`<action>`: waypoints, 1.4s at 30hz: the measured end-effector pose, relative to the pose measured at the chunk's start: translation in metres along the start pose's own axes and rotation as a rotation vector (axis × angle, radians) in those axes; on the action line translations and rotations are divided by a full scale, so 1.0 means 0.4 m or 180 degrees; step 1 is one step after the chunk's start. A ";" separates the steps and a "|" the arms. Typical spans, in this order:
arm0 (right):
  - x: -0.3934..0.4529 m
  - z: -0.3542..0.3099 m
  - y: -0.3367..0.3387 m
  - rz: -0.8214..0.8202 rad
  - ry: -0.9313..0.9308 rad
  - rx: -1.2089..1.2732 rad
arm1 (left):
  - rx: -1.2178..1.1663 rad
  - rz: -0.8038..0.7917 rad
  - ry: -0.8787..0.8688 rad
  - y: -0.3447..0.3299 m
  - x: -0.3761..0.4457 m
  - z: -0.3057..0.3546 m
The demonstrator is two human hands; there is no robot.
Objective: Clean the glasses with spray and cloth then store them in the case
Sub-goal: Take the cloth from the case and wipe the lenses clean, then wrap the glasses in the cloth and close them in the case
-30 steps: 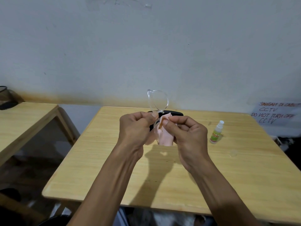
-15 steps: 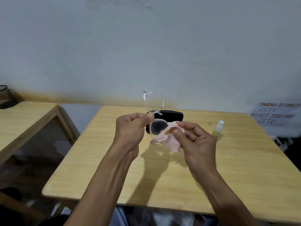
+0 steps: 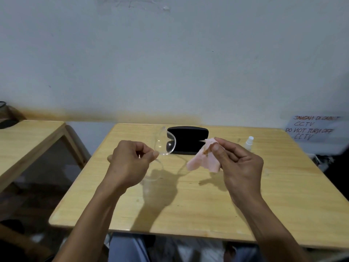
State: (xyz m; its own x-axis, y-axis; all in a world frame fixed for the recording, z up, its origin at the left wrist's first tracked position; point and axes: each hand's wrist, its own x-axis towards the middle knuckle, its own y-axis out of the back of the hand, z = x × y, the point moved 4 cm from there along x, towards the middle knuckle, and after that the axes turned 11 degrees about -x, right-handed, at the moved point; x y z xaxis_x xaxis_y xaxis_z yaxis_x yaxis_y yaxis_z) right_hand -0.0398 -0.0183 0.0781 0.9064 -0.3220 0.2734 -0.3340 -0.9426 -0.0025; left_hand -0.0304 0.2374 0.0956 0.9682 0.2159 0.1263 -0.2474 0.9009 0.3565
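Observation:
My left hand [image 3: 130, 159] pinches the clear-framed glasses [image 3: 164, 143] at the bridge, holding them above the wooden table [image 3: 188, 205]. One lens stands up in front of the black case [image 3: 187, 139]; the other hangs lower and is hard to see. My right hand [image 3: 239, 163] holds a pink cloth [image 3: 204, 159] between thumb and fingers, a hand's width to the right of the glasses and not touching them. The case lies shut at the table's far middle. A small spray bottle [image 3: 249, 141] with a white cap stands behind my right hand, partly hidden.
A second wooden table [image 3: 24, 142] stands to the left with a gap between. A paper sign [image 3: 311, 129] with handwriting hangs on the wall at the right. My knees show below the table's near edge.
My hands have moved apart: the cloth has come off the lens and gone right with my right hand. The glasses have tipped down and left in my left hand.

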 end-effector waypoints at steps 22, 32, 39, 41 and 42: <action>-0.051 0.083 0.031 0.0012 -0.0572 -0.0082 | 0.2937 -0.0703 -0.1133 -0.012 -0.014 -0.134; -0.069 0.055 0.021 -0.0078 -0.0496 -0.0206 | 0.0927 -0.0058 -0.1478 -0.063 -0.108 -0.010; -0.091 0.042 0.022 -0.0259 -0.0694 0.0284 | 0.0104 -0.0134 -0.1328 -0.212 -0.173 0.044; -0.091 0.038 0.027 -0.0251 -0.0731 0.0324 | 0.0018 -0.0118 -0.1333 -0.224 -0.172 0.048; -0.090 0.038 0.030 -0.0237 -0.0732 0.0316 | 0.0002 -0.0126 -0.1356 -0.227 -0.171 0.049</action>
State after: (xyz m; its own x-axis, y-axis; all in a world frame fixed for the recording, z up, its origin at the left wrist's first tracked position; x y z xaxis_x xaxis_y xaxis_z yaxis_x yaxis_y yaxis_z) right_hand -0.0728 -0.0194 0.0537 0.9663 -0.2524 0.0504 -0.2475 -0.9649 -0.0882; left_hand -0.0748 0.1333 0.0726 0.8753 0.0063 0.4836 -0.2105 0.9051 0.3693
